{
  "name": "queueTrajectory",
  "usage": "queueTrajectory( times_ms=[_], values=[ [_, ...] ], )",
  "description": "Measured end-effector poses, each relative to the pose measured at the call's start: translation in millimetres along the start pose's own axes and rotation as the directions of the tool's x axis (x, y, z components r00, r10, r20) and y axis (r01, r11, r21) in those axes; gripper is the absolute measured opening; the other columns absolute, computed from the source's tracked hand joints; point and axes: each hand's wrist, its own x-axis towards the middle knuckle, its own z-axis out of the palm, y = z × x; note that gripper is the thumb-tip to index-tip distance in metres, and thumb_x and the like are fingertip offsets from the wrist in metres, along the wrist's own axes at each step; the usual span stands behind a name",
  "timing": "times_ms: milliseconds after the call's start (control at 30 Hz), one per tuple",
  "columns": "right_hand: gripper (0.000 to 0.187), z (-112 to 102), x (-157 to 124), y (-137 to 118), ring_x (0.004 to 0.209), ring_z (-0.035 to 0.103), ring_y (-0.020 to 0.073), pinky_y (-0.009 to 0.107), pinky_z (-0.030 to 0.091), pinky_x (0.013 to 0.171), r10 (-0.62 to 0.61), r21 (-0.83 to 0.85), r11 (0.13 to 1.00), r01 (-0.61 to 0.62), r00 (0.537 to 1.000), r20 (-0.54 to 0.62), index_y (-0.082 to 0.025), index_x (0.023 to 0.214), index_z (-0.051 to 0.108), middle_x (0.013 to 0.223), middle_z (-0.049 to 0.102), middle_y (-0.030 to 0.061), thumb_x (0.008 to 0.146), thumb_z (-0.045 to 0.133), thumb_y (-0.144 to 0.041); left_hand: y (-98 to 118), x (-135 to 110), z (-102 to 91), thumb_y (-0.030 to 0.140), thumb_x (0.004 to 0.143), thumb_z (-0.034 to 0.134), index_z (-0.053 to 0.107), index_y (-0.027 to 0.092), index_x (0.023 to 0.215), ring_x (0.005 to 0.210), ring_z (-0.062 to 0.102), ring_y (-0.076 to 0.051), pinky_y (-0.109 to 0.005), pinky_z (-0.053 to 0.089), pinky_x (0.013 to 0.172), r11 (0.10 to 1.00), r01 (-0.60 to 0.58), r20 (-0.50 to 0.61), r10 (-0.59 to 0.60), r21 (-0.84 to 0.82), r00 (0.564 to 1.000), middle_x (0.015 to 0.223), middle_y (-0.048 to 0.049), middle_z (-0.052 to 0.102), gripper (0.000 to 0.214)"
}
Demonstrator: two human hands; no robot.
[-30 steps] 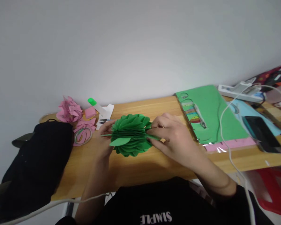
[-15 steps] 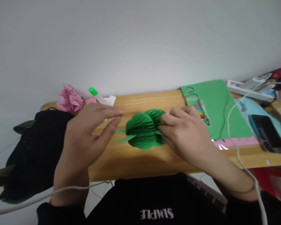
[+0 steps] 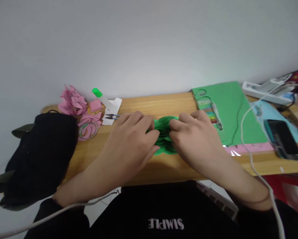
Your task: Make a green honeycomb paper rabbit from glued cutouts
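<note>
A green pleated paper piece [image 3: 165,147] with rounded, fanned folds is held just above the wooden table, between my two hands. My left hand [image 3: 135,136] pinches its left end, thumb and fingers closed. On the other end, the bent fingers of my right hand [image 3: 193,134] are closed as well. Both hands cover the ends of the paper, so only its middle shows. Thread snips [image 3: 112,117] lie on a white paper scrap [image 3: 114,107] beyond my left hand.
At the left are a black bag [image 3: 39,152], crumpled pink paper [image 3: 73,101], a tape roll [image 3: 88,130] and a green-capped glue stick [image 3: 102,98]. To the right lie green paper sheets [image 3: 232,113], a phone [image 3: 284,139] and a power strip [image 3: 265,94]. A white cable [image 3: 252,162] crosses there.
My left hand has moved right from beside the green paper and closed on its left end. My right hand keeps its hold. The snips and tape roll have come into sight.
</note>
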Motion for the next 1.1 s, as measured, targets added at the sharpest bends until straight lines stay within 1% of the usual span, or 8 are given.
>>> queueTrajectory(
  times_ms=[133,367,567,800,900,967,1033,1100],
  values=[
    [0.03,-1.2,2.6,-1.1,0.064,0.042,0.0167,0.034,0.016,0.062,0.02,0.004,1.0,-0.02,0.999,0.027,-0.018,0.053,0.065,0.059,0.061,0.0045,0.081,0.065,-0.007,0.8,1.9,2.5,0.025,0.082,0.068,0.068,0.016,0.086,0.084,0.055,-0.025,-0.038,0.044,0.069,1.0,-0.006,-0.002,0.006,0.019,1.0,0.086,-0.0072,0.062,0.01],
    [0.027,-5.4,4.5,-2.9,0.066,0.048,0.0191,0.035,0.016,0.061,0.031,0.01,0.999,-0.032,0.996,0.079,-0.018,0.058,0.067,0.063,0.064,0.0063,0.083,0.064,-0.007,1.4,5.8,8.3,0.012,0.082,0.058,0.064,0.016,0.077,0.081,0.055,-0.025,-0.038,0.044,0.066,0.995,-0.047,0.007,0.047,0.085,0.999,0.083,-0.0074,0.061,0.009],
    [0.029,-10.6,7.3,-4.8,0.064,0.049,0.0184,0.035,0.02,0.06,0.0,0.021,1.0,-0.002,0.997,0.079,-0.019,0.056,0.068,0.058,0.062,0.0063,0.083,0.065,-0.009,4.9,15.5,10.9,0.014,0.083,0.058,0.062,0.017,0.066,0.078,0.056,-0.025,-0.036,0.041,0.063,0.986,-0.077,0.101,0.063,0.145,0.993,0.075,-0.0084,0.059,0.017],
    [0.026,-15.3,14.6,-11.0,0.065,0.053,0.0187,0.035,0.027,0.063,-0.006,0.031,1.0,0.003,0.992,0.125,-0.02,0.059,0.071,0.056,0.062,0.0065,0.083,0.065,-0.01,10.3,27.7,9.9,0.006,0.08,0.057,0.061,0.016,0.06,0.073,0.057,-0.023,-0.035,0.038,0.062,0.993,-0.073,0.323,0.038,0.096,0.946,0.067,-0.0064,0.06,0.023],
    [0.024,-17.6,12.2,-1.0,0.066,0.055,0.019,0.034,0.03,0.063,-0.001,0.071,0.997,-0.013,0.984,0.18,-0.019,0.06,0.071,0.059,0.063,0.0062,0.081,0.066,-0.009,6.7,26.7,8.7,0.003,0.078,0.057,0.063,0.017,0.062,0.072,0.056,-0.021,-0.034,0.036,0.063,0.997,-0.074,0.313,0.059,0.035,0.948,0.07,-0.0053,0.062,0.022],
    [0.018,-17.5,4.9,12.3,0.068,0.057,0.0185,0.033,0.034,0.065,-0.043,0.183,0.983,0.014,0.987,0.154,-0.019,0.065,0.072,0.065,0.065,0.0049,0.081,0.068,-0.012,1.8,24.0,8.0,0.004,0.079,0.057,0.062,0.018,0.062,0.069,0.054,-0.019,-0.033,0.035,0.062,0.997,-0.071,0.292,0.07,-0.008,0.954,0.07,-0.0038,0.061,0.023],
    [0.01,-15.7,-6.6,28.0,0.074,0.06,0.0179,0.032,0.039,0.069,-0.074,0.354,0.933,0.058,0.997,0.03,-0.02,0.079,0.074,0.077,0.067,0.0039,0.085,0.067,-0.019,-3.5,20.9,7.8,0.005,0.081,0.055,0.061,0.018,0.061,0.068,0.052,-0.019,-0.033,0.033,0.061,0.996,-0.081,0.274,0.087,-0.03,0.958,0.068,-0.0028,0.059,0.025],
    [0.012,-12.4,-19.8,42.6,0.08,0.062,0.0183,0.032,0.044,0.072,-0.042,0.486,0.871,0.079,0.995,-0.086,-0.021,0.094,0.073,0.086,0.069,0.0044,0.09,0.063,-0.026,-7.9,18.3,8.4,0.005,0.082,0.054,0.061,0.019,0.061,0.068,0.052,-0.02,-0.033,0.031,0.06,0.994,-0.099,0.251,0.107,-0.045,0.962,0.067,-0.0024,0.057,0.026]
  ],
)
